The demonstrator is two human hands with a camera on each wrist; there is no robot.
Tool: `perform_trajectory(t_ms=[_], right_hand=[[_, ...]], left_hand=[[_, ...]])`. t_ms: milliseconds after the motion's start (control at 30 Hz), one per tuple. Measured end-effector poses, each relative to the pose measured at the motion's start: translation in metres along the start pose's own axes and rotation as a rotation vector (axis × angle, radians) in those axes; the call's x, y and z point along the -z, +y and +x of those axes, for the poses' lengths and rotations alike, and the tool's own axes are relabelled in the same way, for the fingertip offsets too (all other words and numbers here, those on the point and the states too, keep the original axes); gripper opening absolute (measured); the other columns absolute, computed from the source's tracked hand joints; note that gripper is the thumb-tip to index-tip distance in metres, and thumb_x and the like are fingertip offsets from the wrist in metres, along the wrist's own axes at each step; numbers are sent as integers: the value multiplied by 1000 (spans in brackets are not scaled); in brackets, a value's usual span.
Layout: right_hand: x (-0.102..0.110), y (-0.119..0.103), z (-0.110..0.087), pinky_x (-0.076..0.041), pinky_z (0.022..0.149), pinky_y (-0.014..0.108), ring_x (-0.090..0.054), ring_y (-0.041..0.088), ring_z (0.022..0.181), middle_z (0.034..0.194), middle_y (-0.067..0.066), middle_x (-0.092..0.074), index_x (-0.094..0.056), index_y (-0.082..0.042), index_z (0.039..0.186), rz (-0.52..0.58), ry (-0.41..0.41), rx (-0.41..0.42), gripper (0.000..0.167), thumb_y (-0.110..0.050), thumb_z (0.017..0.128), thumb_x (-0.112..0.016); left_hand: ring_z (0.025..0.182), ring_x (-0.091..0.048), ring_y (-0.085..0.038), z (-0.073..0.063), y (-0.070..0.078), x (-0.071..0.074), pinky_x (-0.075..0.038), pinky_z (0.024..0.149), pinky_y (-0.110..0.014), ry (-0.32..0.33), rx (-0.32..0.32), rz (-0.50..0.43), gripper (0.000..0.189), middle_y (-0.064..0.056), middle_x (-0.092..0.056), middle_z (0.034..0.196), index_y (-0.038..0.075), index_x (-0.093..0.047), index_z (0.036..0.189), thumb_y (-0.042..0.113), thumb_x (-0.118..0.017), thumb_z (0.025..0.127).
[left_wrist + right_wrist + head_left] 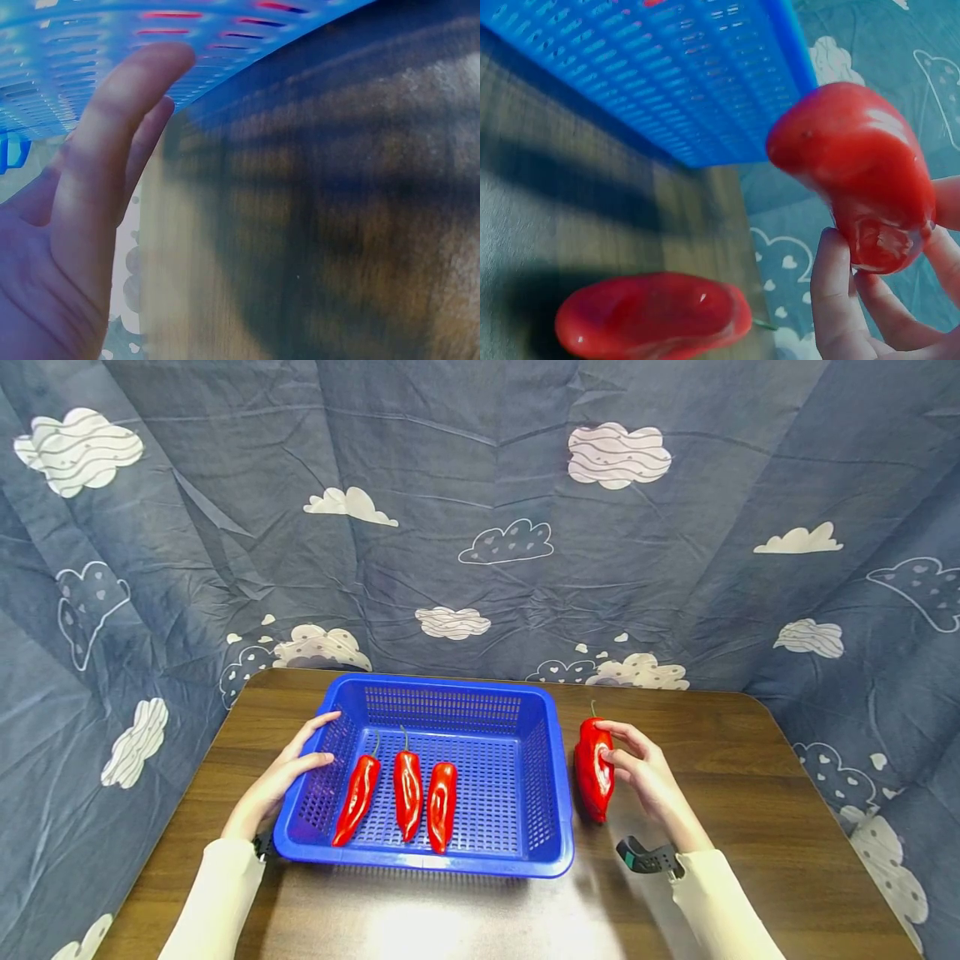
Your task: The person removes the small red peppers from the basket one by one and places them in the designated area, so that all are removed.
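Note:
My left hand (281,777) is at the left side of a blue plastic basket (420,865), thumb and forefinger spread and fairly straight, overlapping its rim. In the left wrist view the thumb (97,172) shows in front of the perforated wall. Three red peppers, one on the left (356,802), one in the middle (408,797) and one on the right (442,806), lie inside. Right of the basket, my right hand (648,777) pinches a shiny red pepper (862,172) between its fingertips, held up above the table. Another red pepper (652,315) lies below it, mostly hidden in the head view.
A brown wooden table (720,768) carries the basket, with its surface extending right of my right hand. Behind it hangs a dark blue-grey curtain (427,460) with white clouds. A black wrist strap (648,857) sits at my right wrist.

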State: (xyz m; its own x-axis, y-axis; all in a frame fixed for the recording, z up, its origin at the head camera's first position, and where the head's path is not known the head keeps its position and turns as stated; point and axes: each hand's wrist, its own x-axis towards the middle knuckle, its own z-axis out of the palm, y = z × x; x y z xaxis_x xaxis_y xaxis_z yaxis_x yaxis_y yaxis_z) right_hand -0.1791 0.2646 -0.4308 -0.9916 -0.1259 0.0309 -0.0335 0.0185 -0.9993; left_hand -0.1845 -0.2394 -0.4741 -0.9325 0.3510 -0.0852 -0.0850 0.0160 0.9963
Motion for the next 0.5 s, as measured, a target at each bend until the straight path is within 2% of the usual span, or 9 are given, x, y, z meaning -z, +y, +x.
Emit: perform_trajectory(t_ms=[500], right_hand=[[18, 15, -5, -53, 72, 27, -61, 8, 88, 114, -1, -57, -49, 8, 128, -37, 63, -36, 37, 2, 92, -54]], left_hand=[[115, -44, -41, 0, -1, 0, -48, 84, -47, -8, -9, -9, 61, -26, -21, 146, 21, -21, 151, 8, -47, 96]])
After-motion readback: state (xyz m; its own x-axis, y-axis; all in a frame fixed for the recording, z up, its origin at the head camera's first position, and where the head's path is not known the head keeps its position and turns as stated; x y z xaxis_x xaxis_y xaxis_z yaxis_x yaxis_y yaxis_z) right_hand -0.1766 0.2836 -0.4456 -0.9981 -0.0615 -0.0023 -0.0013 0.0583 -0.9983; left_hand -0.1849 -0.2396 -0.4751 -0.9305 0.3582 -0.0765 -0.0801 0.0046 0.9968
